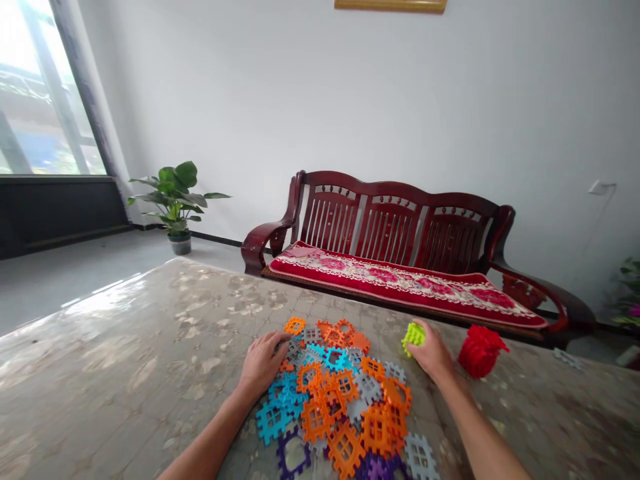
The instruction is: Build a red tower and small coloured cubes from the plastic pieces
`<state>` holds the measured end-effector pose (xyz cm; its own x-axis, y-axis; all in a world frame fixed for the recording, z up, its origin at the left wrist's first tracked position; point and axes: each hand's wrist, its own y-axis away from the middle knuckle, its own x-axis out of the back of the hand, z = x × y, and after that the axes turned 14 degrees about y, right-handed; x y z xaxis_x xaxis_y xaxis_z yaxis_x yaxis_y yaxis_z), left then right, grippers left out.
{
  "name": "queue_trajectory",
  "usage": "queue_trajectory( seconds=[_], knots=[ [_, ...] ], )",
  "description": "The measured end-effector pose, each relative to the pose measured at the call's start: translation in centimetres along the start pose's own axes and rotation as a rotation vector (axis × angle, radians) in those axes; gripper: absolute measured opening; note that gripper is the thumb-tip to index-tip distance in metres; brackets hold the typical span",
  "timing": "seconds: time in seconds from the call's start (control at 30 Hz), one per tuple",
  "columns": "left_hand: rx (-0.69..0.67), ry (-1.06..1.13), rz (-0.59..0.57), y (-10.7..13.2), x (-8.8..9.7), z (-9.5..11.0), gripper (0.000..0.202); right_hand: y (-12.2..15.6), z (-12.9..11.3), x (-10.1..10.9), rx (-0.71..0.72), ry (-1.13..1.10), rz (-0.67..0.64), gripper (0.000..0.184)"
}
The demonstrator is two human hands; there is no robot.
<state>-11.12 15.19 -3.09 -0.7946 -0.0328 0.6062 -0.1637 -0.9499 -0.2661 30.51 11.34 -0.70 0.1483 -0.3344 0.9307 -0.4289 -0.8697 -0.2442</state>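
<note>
The right hand (433,352) has its fingers clamped on a yellow-green stack (415,339) of toy pieces; a red stack (481,351) sits to the right of those fingertips, apart. The left hand's (263,361) fingertips reach the pile (325,387) of loose pieces, mostly to their right — whether they grip one, I cannot tell.
</note>
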Motion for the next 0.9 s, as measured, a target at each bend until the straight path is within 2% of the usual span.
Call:
queue_trajectory(
  seconds=[0.1, 0.27, 0.37, 0.43, 0.6, 0.73, 0.9],
  knots=[
    [-0.009, 0.021, 0.005, 0.1, 0.0, 0.1, 0.03, 2.5, -2.6, 1.9, 0.169, -0.09, -0.017, 0.06],
    [-0.003, 0.069, 0.101, 0.6, 0.2, 0.3, 0.03, 6.3, -9.1, 6.3, 0.455, -0.009, -0.215, 0.069],
    [-0.074, 0.146, 0.183, 0.9, 0.5, 0.7, 0.033, 7.4, -12.4, 7.9, 0.577, 0.069, -0.262, 0.075],
    [-0.144, 0.225, 0.188, 1.1, 0.7, 1.1, 0.035, 7.7, -13.9, 8.3, 0.649, 0.094, -0.286, 0.081],
    [-0.231, 0.408, 0.074, 1.5, 1.0, 2.4, 0.04, 7.9, -15.7, 8.1, 0.774, 0.098, -0.312, 0.083],
    [-0.277, 0.476, -0.037, 1.6, 1.0, 3.6, 0.044, 8.0, -16.0, 7.9, 0.781, 0.111, -0.312, 0.081],
    [-0.36, 0.459, -0.229, 1.9, 0.8, 5.1, 0.048, 8.0, -15.6, 7.8, 0.777, 0.124, -0.319, 0.075]
  ],
)
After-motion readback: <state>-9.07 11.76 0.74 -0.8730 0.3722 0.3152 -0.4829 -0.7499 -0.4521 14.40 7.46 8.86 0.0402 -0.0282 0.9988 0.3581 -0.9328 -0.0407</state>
